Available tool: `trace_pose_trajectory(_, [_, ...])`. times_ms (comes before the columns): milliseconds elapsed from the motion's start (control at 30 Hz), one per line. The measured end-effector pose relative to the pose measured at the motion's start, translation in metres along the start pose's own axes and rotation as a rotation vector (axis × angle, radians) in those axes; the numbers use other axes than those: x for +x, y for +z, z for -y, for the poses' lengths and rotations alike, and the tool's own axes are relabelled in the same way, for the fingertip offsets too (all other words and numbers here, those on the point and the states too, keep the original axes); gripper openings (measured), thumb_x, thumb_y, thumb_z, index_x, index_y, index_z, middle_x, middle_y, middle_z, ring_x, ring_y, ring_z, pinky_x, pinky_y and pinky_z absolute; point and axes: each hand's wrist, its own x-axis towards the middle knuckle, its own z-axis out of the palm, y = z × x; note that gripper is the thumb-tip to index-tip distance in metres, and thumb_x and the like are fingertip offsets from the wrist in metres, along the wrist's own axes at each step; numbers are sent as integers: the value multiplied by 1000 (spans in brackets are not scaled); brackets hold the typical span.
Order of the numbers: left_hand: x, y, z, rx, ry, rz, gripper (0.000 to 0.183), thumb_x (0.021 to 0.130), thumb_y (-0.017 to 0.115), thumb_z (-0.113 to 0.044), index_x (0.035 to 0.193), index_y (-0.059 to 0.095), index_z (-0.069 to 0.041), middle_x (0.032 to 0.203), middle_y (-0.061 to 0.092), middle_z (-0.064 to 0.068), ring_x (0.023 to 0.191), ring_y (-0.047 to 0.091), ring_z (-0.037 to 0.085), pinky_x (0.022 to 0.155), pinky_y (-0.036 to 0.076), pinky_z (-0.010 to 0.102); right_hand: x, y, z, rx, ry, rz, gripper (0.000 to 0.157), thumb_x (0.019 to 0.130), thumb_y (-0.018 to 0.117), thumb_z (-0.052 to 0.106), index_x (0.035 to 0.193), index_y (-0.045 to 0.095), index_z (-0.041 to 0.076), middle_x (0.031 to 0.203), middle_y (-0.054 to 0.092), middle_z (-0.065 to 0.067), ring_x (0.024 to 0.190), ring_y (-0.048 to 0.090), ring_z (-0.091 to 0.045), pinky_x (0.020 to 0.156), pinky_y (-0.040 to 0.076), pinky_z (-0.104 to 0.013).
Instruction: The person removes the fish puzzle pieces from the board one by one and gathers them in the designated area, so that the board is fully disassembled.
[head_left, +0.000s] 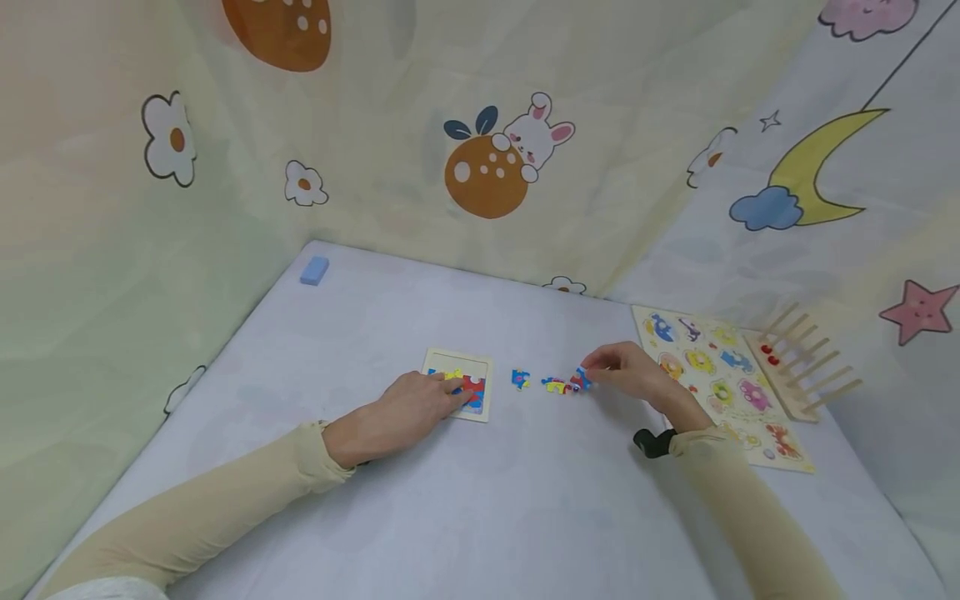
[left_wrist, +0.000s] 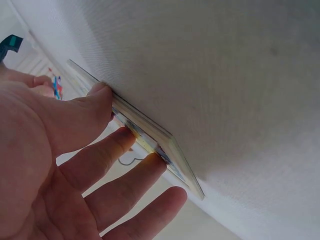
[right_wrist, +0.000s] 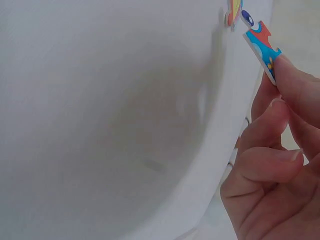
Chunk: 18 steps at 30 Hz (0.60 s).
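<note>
My left hand (head_left: 405, 414) lies over a small jigsaw tray (head_left: 461, 364), partly filled with red, yellow and blue pieces. In the left wrist view its thumb (left_wrist: 102, 100) is against the tray's edge, and the spread fingers rest on the puzzle. To the right, my right hand (head_left: 626, 371) pinches a blue and red jigsaw piece (right_wrist: 262, 45) between thumb and forefinger, tilted up. A yellow and red piece (head_left: 556, 386) lies just left of it, and a blue piece (head_left: 521, 379) sits between that and the tray.
A wooden picture peg board (head_left: 765, 454) lies at the right. Beside it stands a wooden rack (head_left: 806, 408) with upright pegs and a few red beads. A light blue block (head_left: 314, 270) rests at the far left corner. Printed fabric hangs around the table.
</note>
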Motion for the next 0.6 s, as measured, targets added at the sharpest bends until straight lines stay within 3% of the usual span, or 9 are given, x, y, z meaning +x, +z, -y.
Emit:
trace_pose_trajectory(233, [1,0,0,-6,-21,46,44,87,77,-5,127,70,-20,128,71,0,96,69,21,60,54,35,-1,-7,-13,-3,46,57,23,100,67,20,117,72,5,113,72,-11,100,58,-21,86,47,-31])
trace_pose_trajectory(467, [1,1,0,7,-24,35,44,84,79,-4,124,71,-20,125,71,-1,91,68,20,58,51,33,4,-10,-24,-8,66,97,22,99,68,19,116,74,5,121,72,-14,112,58,-25,101,47,-46])
trace_pose_trajectory(600, [1,1,-1,3,-22,35,44,85,78,-4,124,71,-20,126,72,-2,92,68,20,58,51,33,6,-9,-25,-25,51,93,20,98,69,15,115,75,5,118,73,-13,109,58,-25,97,48,-42])
